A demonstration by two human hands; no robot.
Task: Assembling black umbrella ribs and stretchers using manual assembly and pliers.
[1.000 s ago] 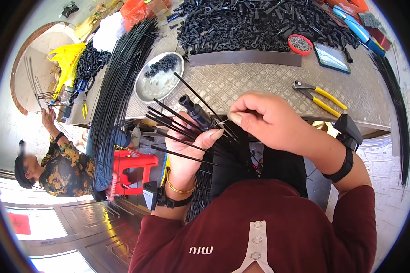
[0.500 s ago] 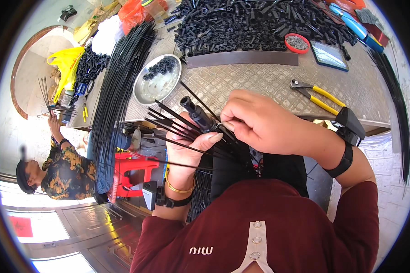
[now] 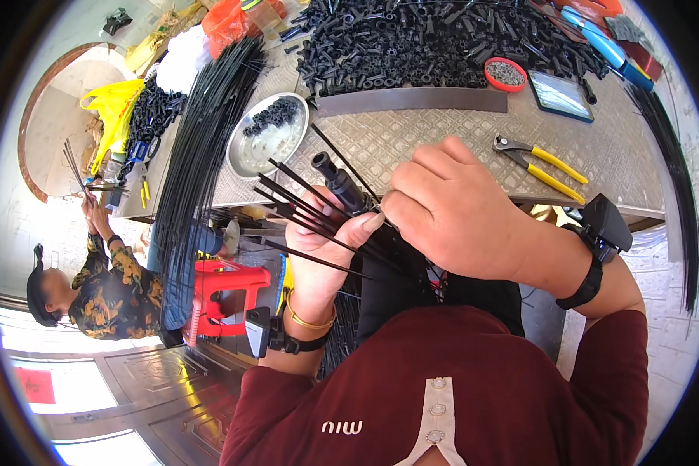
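In front of my lap, my left hand (image 3: pixel 314 241) is wrapped round a stepped black plastic tube (image 3: pixel 340 185) and a fan of thin black rods (image 3: pixel 297 194). The tube tilts up and away from me, its hollow end showing. My left thumb presses near the tube's collar. Just right of that collar, my right hand (image 3: pixel 450 210) is closed, its fingertips curled in beside the left thumb. Whatever lies between those fingers is hidden. One rod (image 3: pixel 342 155) points up past the tube toward the table.
The table (image 3: pixel 412 155) bears a heap of black plastic tubes (image 3: pixel 443 46), a metal bowl (image 3: pixel 235 159) of small black parts, a red dish (image 3: pixel 506 74), a phone-like tablet (image 3: pixel 561 97) and yellow-handled pliers (image 3: pixel 547 167). Left are long black rods (image 3: pixel 202 140), a red stool (image 3: pixel 229 295) and a co-worker (image 3: pixel 109 287).
My right hand has turned, its knuckles now facing up and its fingers more curled. The tube and rods have shifted slightly right. The co-worker's arms have moved a little.
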